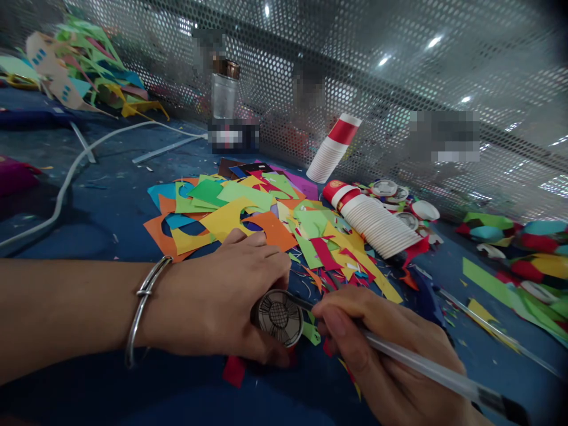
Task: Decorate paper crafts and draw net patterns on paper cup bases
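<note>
Steadying a pale disc [280,316], the left hand [217,302] was curled round its side, thumb below and fingers above, so that the drawn face turned toward the viewer. A bracelet [144,293] encircled that wrist. The right hand [390,349] gripped a pen [412,359] between thumb and fingers, its dark tip at the disc's upper right edge; whether it touched the surface could not be told. The disc lay between the two hands, just above the table [119,195].

The drawing appeared well advanced: a cross-hatched round occupied the centre, and lined, petal-like shapes radiated toward the rim. Gaps between these shapes were unmarked, and no colour showed on the face; how much inking was left could not be judged.

Beyond the hands, scraps [231,216] of coloured paper were heaped, several with curved cut-outs. One cup stack [331,151] leaned near the mesh [368,89]; another stack [381,225] lay on its side, with small rounds [384,188] behind it. At the far right lay multicoloured pieces [544,260].
</note>
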The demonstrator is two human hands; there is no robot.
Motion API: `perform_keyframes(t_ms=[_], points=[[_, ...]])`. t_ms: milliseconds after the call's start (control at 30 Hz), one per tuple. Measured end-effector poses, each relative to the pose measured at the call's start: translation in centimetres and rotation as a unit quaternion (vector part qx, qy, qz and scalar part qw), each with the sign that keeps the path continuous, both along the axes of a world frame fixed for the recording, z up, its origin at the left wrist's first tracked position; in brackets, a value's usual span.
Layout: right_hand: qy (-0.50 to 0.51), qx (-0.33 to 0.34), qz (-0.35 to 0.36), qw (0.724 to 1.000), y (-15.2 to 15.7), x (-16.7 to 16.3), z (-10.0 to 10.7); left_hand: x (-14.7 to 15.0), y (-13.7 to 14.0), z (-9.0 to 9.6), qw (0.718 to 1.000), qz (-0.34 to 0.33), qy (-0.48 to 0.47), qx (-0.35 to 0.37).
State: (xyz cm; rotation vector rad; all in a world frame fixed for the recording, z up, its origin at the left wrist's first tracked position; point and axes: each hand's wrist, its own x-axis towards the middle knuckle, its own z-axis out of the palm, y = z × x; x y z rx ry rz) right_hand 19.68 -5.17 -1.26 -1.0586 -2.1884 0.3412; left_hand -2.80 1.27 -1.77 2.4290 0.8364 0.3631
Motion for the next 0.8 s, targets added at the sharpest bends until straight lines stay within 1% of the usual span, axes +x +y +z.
perform_keyframes(t_ms=[133,233,333,467,600,800], points=[[0.023,0.009,-0.01,1.0,-0.4,-0.1,0.2,0.1,-0.1,0.0,1.0,-0.007,-0.008,0.01],[0.045,-0.006,-0.026,0.999,-0.5,0.0,0.4,0.1,-0.2,0.4,1.0,-0.014,-0.008,0.018],[0.049,-0.018,-0.018,0.998,-0.5,0.2,0.4,0.1,-0.3,1.0,1.0,-0.016,-0.004,0.0],[0.034,-0.027,0.003,0.999,-0.2,0.5,0.4,0.0,-0.4,1.5,0.999,-0.035,0.0,-0.025],[0.025,-0.033,0.006,0.999,-0.2,0.4,0.3,-0.1,-0.4,1.4,0.998,-0.051,0.007,-0.033],[0.007,-0.046,0.003,0.999,-0.1,0.0,0.4,0.0,-0.3,1.3,0.997,-0.057,0.012,-0.042]])
